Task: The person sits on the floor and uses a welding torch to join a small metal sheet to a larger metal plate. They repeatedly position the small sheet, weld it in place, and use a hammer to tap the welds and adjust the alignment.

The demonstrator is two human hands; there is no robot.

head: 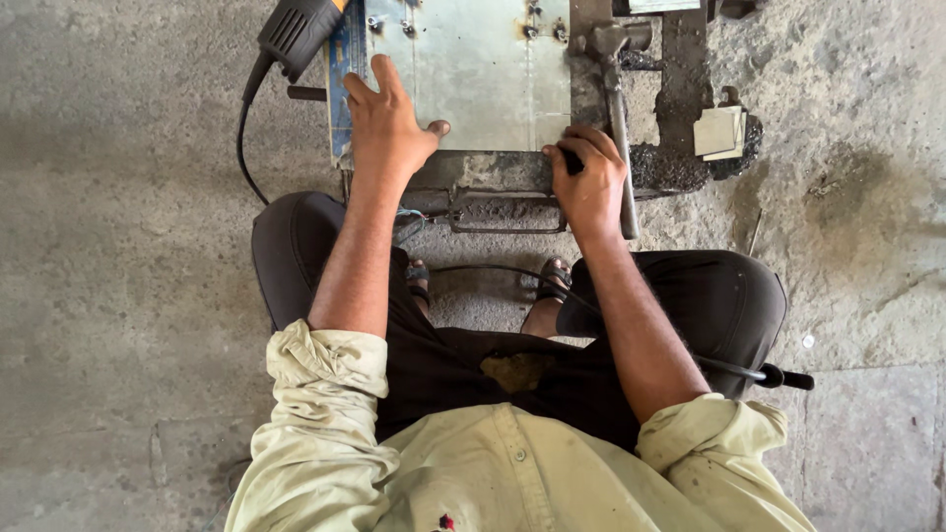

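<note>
A grey sheet-metal plate [483, 69] lies on a dark, grimy metal work block [493, 177] on the floor in front of me. My left hand [386, 116] rests flat on the plate's near left corner, fingers spread. At the plate's near right corner, my right hand [589, 182] is curled around a small dark object that its fingers mostly hide. A hammer [619, 118] lies on the block just right of that hand, its handle running toward me.
A black power tool [296, 32] with a cable [244, 148] sits at the plate's far left. Small pale metal pieces [719, 131] lie right of the block. A black cable [729, 369] crosses my right knee. Concrete floor [118, 246] surrounds everything.
</note>
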